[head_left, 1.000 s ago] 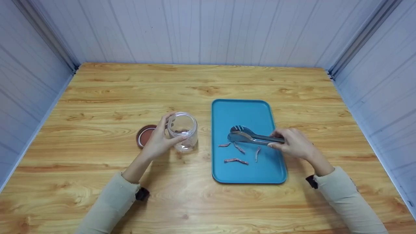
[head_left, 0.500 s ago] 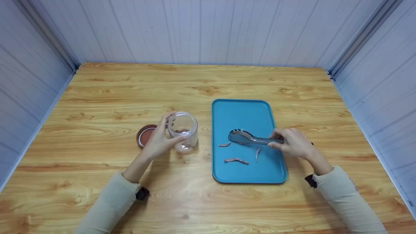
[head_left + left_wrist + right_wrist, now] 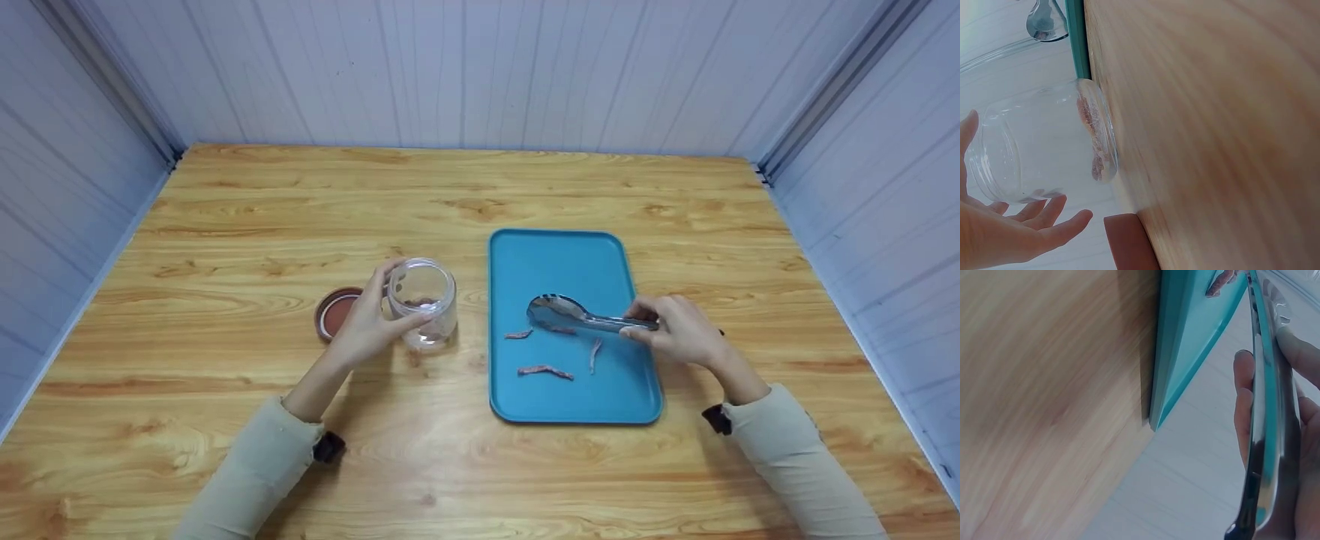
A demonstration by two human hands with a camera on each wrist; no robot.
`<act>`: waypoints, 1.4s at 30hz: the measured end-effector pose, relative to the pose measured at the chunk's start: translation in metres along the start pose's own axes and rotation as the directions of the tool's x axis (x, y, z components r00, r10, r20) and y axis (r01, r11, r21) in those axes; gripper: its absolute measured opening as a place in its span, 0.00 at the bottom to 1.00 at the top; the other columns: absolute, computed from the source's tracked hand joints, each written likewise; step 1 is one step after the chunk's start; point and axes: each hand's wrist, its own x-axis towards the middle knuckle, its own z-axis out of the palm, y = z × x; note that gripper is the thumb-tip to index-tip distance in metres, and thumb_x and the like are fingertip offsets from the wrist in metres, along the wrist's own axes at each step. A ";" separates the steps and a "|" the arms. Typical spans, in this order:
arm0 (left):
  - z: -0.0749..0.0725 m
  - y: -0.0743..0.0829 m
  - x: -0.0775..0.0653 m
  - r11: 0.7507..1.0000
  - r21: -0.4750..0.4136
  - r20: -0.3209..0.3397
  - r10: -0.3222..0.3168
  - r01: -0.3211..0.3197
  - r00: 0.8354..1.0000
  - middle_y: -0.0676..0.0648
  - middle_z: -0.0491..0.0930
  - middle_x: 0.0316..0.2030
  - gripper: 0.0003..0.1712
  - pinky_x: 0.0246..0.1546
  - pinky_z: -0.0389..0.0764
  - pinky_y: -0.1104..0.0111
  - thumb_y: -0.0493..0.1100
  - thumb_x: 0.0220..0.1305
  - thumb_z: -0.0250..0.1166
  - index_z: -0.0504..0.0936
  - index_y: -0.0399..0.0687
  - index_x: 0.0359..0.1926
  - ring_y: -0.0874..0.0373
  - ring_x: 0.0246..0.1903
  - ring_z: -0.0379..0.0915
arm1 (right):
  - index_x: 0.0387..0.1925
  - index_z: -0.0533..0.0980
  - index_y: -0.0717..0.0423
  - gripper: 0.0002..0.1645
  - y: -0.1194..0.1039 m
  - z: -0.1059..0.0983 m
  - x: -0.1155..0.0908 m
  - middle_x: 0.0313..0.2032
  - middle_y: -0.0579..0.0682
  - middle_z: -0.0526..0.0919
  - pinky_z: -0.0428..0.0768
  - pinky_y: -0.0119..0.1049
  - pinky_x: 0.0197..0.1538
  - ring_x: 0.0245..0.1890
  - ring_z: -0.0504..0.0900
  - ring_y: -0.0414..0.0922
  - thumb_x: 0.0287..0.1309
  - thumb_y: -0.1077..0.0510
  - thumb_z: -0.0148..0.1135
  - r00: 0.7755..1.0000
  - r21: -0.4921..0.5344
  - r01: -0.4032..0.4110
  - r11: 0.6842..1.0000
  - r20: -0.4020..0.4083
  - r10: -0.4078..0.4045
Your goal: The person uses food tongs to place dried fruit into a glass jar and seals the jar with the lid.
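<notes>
My left hand holds a clear jar upright on the table, fingers round its far left side and thumb across the front. Reddish-brown dried strips lie on the jar's bottom in the left wrist view. My right hand grips metal serving tongs by their handles above a blue tray. The tongs' heads are together over one dried strip, which shows only in part. Whether they pinch it I cannot tell. Several other strips lie on the tray around them.
A reddish-brown lid lies on the table to the jar's left, partly behind my left hand. The wood-grain table is bounded by pale panel walls at the back and sides.
The tongs' two heads have come together over a strip as my right hand squeezed the handles. My left hand and the jar have stayed in place.
</notes>
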 end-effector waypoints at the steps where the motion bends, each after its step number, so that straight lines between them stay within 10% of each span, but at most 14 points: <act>1: 0.000 0.000 0.000 1.000 0.003 -0.002 -0.003 0.003 1.000 0.42 0.60 0.58 0.48 0.55 0.55 0.52 0.53 0.44 0.70 0.55 0.52 0.63 0.49 0.57 0.54 | 0.29 0.77 0.54 0.06 0.000 0.000 0.000 0.23 0.42 0.76 0.70 0.35 0.26 0.23 0.71 0.39 0.50 0.55 0.63 1.000 0.010 -0.001 1.000 -0.001 0.001; 29: 0.001 -0.001 0.000 1.000 -0.008 0.000 -0.003 0.003 1.000 0.40 0.60 0.58 0.48 0.54 0.56 0.52 0.54 0.44 0.70 0.55 0.52 0.63 0.48 0.57 0.54 | 0.31 0.76 0.66 0.03 -0.042 -0.029 0.000 0.24 0.53 0.77 0.69 0.31 0.21 0.21 0.70 0.45 0.52 0.68 0.59 0.995 0.200 0.044 0.979 -0.097 -0.025; 42: 0.000 0.002 0.000 0.999 0.020 0.009 -0.032 0.031 0.999 0.43 0.59 0.58 0.48 0.55 0.55 0.53 0.57 0.44 0.68 0.55 0.54 0.63 0.49 0.58 0.53 | 0.33 0.78 0.55 0.07 -0.029 -0.026 0.021 0.23 0.44 0.76 0.68 0.32 0.19 0.18 0.70 0.42 0.53 0.56 0.60 0.983 0.190 0.117 0.975 -0.162 -0.087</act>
